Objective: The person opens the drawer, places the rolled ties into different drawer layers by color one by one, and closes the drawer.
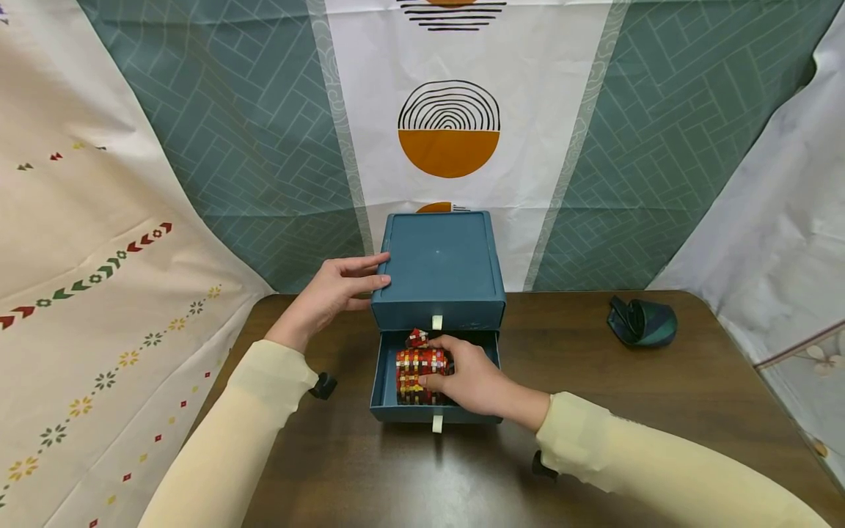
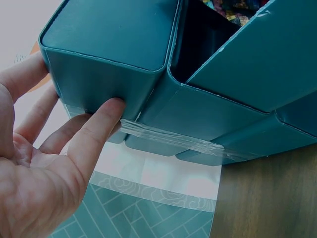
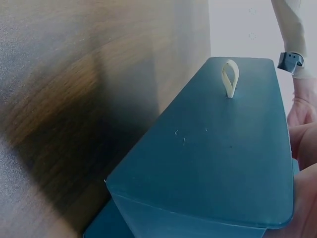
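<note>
A blue-green drawer box (image 1: 439,257) stands on the table, its lower drawer (image 1: 469,416) pulled out towards me. Inside that drawer lies a shiny bundle (image 1: 411,370) checked in red, black and gold, with a small piece standing out at its far end. My right hand (image 1: 478,375) reaches in from the right and grips the bundle between thumb and fingers. My left hand (image 1: 326,297) touches the left side of the box with extended fingers, also seen against the side wall (image 2: 79,77) in the left wrist view. The right wrist view mostly shows the drawer front (image 3: 213,148), with the hand partly hidden behind it.
A rolled dark green and navy cloth (image 1: 643,323) lies on the wooden table (image 1: 581,381) to the right. The upper drawer (image 1: 403,315) is closed, with a pale pull loop (image 1: 437,322). A patterned curtain (image 1: 561,147) hangs behind the box.
</note>
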Motion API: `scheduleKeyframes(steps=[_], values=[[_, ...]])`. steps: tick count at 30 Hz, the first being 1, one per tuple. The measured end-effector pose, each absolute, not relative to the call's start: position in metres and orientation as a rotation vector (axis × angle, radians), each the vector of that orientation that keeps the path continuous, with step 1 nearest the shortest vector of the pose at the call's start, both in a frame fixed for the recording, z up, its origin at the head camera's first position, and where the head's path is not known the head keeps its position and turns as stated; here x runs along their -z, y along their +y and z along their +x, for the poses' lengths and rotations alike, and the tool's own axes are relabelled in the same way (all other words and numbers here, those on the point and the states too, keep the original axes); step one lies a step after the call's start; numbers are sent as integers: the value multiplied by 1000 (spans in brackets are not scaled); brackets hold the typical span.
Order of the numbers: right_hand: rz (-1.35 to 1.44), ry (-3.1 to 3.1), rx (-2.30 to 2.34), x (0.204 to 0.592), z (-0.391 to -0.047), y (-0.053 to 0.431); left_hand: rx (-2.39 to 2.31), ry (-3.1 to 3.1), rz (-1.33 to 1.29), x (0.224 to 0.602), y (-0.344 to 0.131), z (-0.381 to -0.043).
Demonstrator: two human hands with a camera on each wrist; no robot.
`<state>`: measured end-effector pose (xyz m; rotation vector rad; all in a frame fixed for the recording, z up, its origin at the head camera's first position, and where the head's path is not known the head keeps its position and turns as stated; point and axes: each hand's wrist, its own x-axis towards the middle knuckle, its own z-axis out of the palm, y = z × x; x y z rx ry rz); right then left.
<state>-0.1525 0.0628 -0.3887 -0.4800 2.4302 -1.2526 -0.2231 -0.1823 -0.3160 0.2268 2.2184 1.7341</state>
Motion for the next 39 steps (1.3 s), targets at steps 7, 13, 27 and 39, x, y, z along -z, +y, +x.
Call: scheduleKeyframes(steps=[7,13,27,39], values=[[-422,2511,1175,392,-157,61,-1731,2217,224,316,-183,-224],[-369,2507,1176,394,-161,60,-1729,2220,222,318,-183,-225],[-337,2480,1106,390,-167,59,-1726,2225,231,317,-184,-224],[-269,2404,1179,392,-170,59,-1730,2224,232,317,-184,-224]])
